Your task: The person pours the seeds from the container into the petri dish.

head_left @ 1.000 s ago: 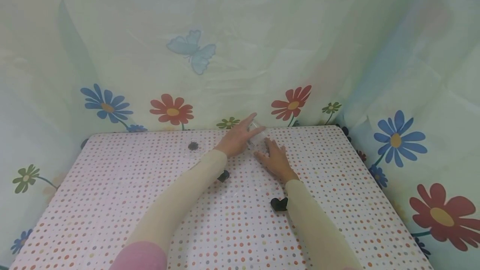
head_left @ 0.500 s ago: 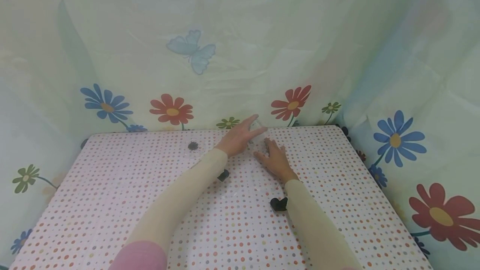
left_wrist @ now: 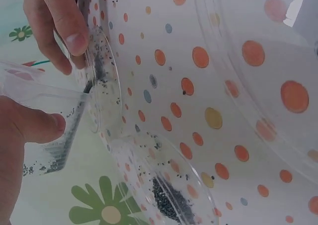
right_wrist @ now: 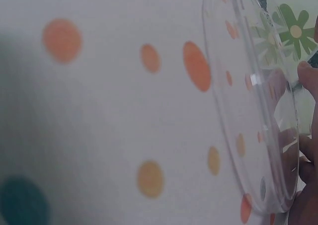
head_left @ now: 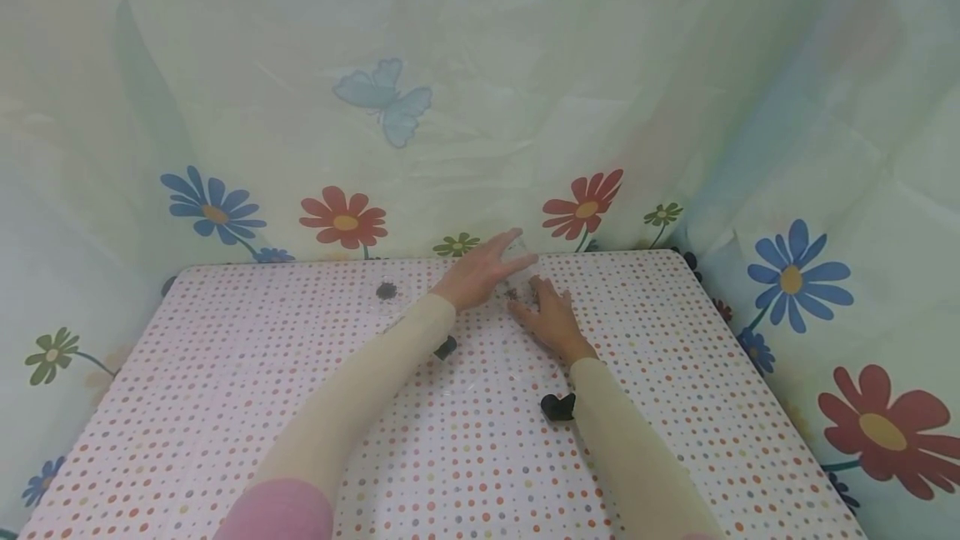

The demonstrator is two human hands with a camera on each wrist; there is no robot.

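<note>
My left hand (head_left: 476,273) grips a clear plastic cup (left_wrist: 49,145) with dark granules along its lower side. The cup is tilted, its mouth over a clear shallow dish (left_wrist: 108,103) at the table's far side. Dark granules (left_wrist: 99,68) lie in that dish, with specks scattered around its inside. My right hand (head_left: 555,323) is at the dish's right edge, thumb and fingers apart; in the left wrist view its fingertips (left_wrist: 77,43) are against or very near the rim. Contact is hard to tell.
Left of the hands, another clear dish (left_wrist: 198,190) holds a dark granule pile (left_wrist: 171,200). A large clear dish (right_wrist: 226,120) lies nearer me. The dotted table (head_left: 262,407) meets a flowered curtain (head_left: 465,165) at its back edge. Black straps (head_left: 558,408) show by both wrists.
My left hand has shifted slightly to the right with the tilted cup. Dark specks now show in the dish below it. My right hand has stayed in place.
</note>
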